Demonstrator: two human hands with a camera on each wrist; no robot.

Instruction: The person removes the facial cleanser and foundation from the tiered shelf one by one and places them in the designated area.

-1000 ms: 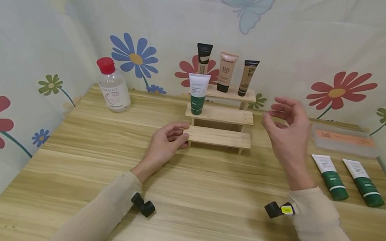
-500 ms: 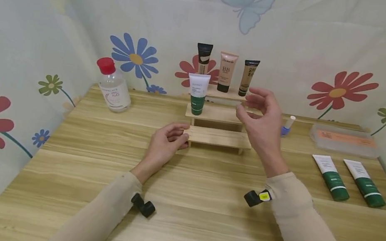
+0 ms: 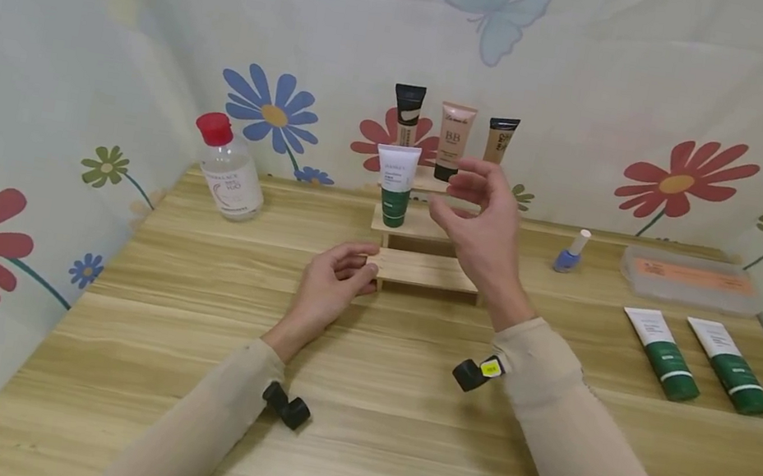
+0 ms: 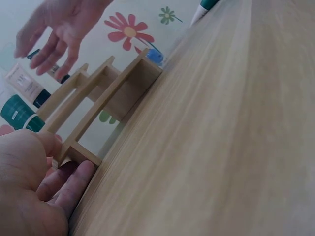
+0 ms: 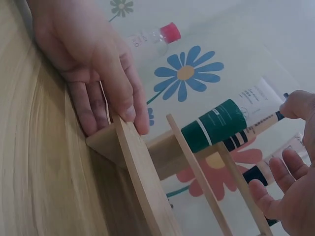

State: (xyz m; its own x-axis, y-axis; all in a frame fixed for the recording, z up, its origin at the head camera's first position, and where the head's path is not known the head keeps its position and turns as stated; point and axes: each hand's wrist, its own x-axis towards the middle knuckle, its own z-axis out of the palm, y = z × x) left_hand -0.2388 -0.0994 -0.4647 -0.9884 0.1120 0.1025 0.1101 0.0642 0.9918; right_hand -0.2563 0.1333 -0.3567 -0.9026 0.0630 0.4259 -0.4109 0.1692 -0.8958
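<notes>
My left hand (image 3: 328, 288) grips the left end of the lowest step of a three-tier wooden display stand (image 3: 425, 270). Thumb on top and fingers underneath show in the left wrist view. A white and green squeeze tube (image 3: 396, 182) stands cap down on the middle step's left side. My right hand (image 3: 488, 230) hovers over the stand's right part, fingers bent with a gap to the thumb and nothing between them. Behind it on the top step stand a black-ended tube (image 3: 407, 113), a pink BB cream tube (image 3: 452, 141) and a tan tube (image 3: 501, 136), whose lower part is hidden.
Two white and green tubes (image 3: 662, 355) lie on the table at right, in front of a flat clear case (image 3: 692, 283). A blue nail polish bottle (image 3: 570, 251) stands right of the stand. At back left is a red-capped clear bottle (image 3: 230, 172). Flowered cloth walls enclose the table.
My right hand has moved left from beside the stand to over it, uncovering the nail polish bottle. My left hand has kept its grip on the stand. The view has shifted slightly.
</notes>
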